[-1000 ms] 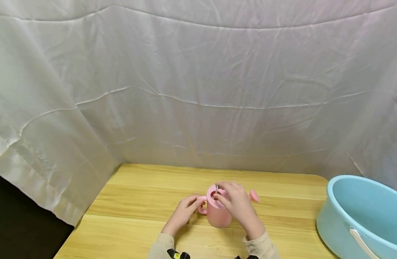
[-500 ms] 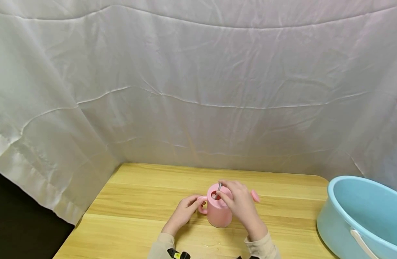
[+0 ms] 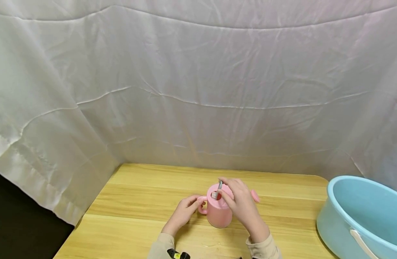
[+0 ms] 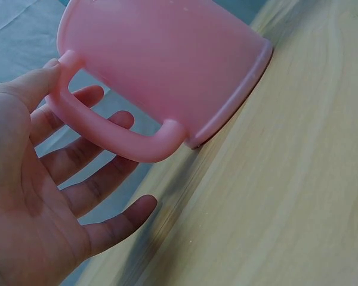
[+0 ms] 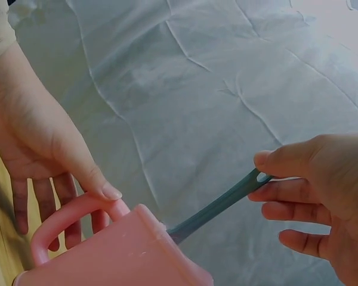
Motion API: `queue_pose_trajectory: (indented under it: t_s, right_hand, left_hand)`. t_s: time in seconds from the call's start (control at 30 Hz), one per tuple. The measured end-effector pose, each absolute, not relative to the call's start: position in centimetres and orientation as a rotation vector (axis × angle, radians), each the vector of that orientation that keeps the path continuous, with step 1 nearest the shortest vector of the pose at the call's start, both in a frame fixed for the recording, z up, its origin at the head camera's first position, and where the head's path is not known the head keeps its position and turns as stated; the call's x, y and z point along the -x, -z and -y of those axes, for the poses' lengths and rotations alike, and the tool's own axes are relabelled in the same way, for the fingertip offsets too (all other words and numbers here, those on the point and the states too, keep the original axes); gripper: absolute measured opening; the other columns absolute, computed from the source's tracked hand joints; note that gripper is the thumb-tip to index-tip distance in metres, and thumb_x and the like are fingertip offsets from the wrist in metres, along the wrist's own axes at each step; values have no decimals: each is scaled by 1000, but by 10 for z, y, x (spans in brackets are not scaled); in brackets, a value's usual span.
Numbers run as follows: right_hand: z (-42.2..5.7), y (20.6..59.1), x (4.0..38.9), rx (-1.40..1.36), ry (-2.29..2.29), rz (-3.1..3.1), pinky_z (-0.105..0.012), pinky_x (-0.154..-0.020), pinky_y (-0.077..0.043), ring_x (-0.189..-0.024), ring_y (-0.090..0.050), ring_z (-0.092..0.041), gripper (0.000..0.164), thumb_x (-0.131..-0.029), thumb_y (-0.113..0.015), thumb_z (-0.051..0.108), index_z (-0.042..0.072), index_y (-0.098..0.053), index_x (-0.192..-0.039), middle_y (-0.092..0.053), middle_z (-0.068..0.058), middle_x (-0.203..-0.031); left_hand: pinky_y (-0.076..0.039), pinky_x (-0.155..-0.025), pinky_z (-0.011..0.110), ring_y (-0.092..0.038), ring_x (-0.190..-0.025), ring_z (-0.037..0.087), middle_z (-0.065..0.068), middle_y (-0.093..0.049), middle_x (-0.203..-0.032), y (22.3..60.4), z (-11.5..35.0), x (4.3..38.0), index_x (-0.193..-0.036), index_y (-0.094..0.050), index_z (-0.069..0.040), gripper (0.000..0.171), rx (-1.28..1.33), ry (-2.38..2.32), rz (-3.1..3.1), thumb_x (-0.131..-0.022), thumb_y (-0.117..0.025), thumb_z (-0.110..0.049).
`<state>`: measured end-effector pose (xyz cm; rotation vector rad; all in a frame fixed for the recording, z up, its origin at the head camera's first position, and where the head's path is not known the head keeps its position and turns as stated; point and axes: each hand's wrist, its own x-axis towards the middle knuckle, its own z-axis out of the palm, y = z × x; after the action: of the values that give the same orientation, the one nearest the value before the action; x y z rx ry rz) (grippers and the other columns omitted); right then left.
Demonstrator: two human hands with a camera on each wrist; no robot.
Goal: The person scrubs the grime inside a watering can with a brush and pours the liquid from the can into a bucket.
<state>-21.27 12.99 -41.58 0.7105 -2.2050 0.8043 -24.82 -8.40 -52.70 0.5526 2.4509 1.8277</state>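
Observation:
A pink watering can [image 3: 219, 215] stands upright on the wooden table, its round top hole facing up. My left hand [image 3: 184, 209] holds the can's loop handle [image 4: 116, 134], thumb on its upper end and fingers behind the loop. With thumb and index finger, my right hand [image 5: 322, 193] pinches the end of a slim grey-green brush handle [image 5: 218, 205], which has a hanging hole. The brush slants down into the can's opening. White bristles [image 3: 214, 195] show at the hole in the head view; the can wall hides the brush head in the right wrist view.
A large light-blue bucket [image 3: 347, 219] with a white handle stands at the table's right end. Small wet spots [image 3: 212, 245] lie on the table [image 3: 137, 201] near the front. A grey-white curtain [image 3: 198, 79] hangs behind and along the left side.
My right hand has shifted slightly right with the brush, which tilts more. More of the handle and the white bristles now show at the opening. My left hand and the can stay almost still.

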Motion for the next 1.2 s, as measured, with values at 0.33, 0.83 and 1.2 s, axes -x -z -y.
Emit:
queue_pose_trajectory:
  t_s: [0.33,0.83,1.2]
  right_hand:
    - [-126,429,222,-666,-822,2325,-46,-84,-53,-98,-64,-25,36,-79,-80,11,6,-69,-113,-73,-8,-104]
    - [-115,442,228,-447,-867,2242,-37,-67,-55,-78,-66,-20,32,-74,-84,14,7,-70,-102,-70,-7,-83]
    - [-118,436,230,-543,-966,1919,-18,-54,-46,-60,-55,-7,21,-71,-81,-7,2,-68,-86,-67,-5,-71]
  left_hand:
    - [-47,-92,28,-62,-109,25,11,-72,-103,528,85,249,-114,-69,-23,26,-549,-1831,-2446,-100,-51,-38]
    - [-46,-91,27,-62,-110,26,12,-72,-105,526,85,248,-115,-68,-22,27,-565,-1845,-2421,-101,-51,-37]
    - [-46,-91,26,-62,-109,25,12,-71,-104,527,84,248,-114,-69,-22,27,-555,-1850,-2423,-101,-51,-38]
